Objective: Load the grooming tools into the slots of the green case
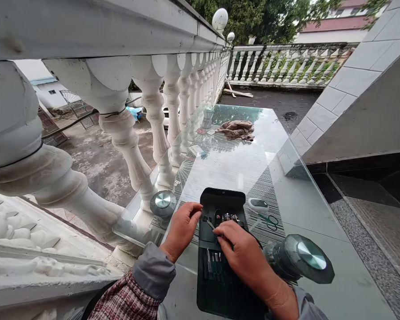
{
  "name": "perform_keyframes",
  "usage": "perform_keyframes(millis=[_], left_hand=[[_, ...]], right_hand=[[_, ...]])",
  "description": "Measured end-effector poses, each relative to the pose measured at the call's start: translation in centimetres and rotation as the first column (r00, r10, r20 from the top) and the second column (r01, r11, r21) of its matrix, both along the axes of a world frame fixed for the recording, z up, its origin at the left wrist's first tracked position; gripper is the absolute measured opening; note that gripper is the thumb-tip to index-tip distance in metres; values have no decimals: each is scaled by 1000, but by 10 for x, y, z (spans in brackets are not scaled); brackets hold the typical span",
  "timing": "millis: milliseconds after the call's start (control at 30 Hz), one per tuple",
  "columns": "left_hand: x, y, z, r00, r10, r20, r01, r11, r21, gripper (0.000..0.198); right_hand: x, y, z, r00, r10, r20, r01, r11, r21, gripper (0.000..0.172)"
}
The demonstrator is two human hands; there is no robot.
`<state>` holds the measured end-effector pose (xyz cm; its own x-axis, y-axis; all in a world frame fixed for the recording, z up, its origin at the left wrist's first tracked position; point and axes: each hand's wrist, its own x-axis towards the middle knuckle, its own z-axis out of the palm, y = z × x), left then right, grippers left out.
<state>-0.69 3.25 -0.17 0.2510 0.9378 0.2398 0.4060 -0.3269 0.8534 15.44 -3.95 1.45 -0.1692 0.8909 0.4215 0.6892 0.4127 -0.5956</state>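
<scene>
A black folding grooming case (pixel 216 284) lies open on the glass tabletop (pixel 306 209), with several small steel tools in its loops. My right hand (pixel 238 249) is over the case, its fingers closed on a thin metal tool (pixel 210 224). My left hand (pixel 182 226) is just beside it, fingertips at the upper part of the case; whether they hold anything cannot be seen. To the right lie green-handled scissors (pixel 268 220) and a small white oval case (pixel 258 204).
A round metal-capped glass fitting (pixel 303 260) stands close to my right hand, and another (pixel 162 203) close to my left. A brown crumpled cloth (pixel 236 130) lies at the table's far end. A white stone balustrade (pixel 120 89) runs along the left side.
</scene>
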Motion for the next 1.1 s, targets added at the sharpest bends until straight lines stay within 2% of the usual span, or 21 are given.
perform_keyframes(millis=[167, 333, 500, 633, 833, 967, 1100], left_hand=[[0, -2, 0, 977, -75, -200, 89, 994, 62, 22], [0, -3, 3, 963, -92, -253, 113, 991, 67, 24], [1, -4, 4, 957, -95, -275, 119, 990, 71, 25], [1, -4, 3, 955, -92, -281, 118, 990, 77, 24], [1, -4, 2, 957, -76, -280, 100, 992, 71, 24], [1, -4, 3, 957, -84, -278, 105, 992, 63, 24], [0, -4, 2, 960, -85, -268, 103, 993, 56, 23]], right_hand=[[-13, -5, -16, 967, -71, 246, 34, 988, 152, 25], [-23, -8, -20, 860, -154, 486, 5, 956, 295, 27], [-29, -7, -17, 770, -231, 595, 17, 939, 344, 28], [-31, -6, -15, 753, -238, 613, 11, 937, 350, 26], [-31, -6, -15, 808, -165, 566, -34, 945, 325, 24], [-27, -6, -17, 834, -202, 513, 40, 950, 309, 23], [-23, -6, -21, 915, -169, 367, 103, 976, 192, 22]])
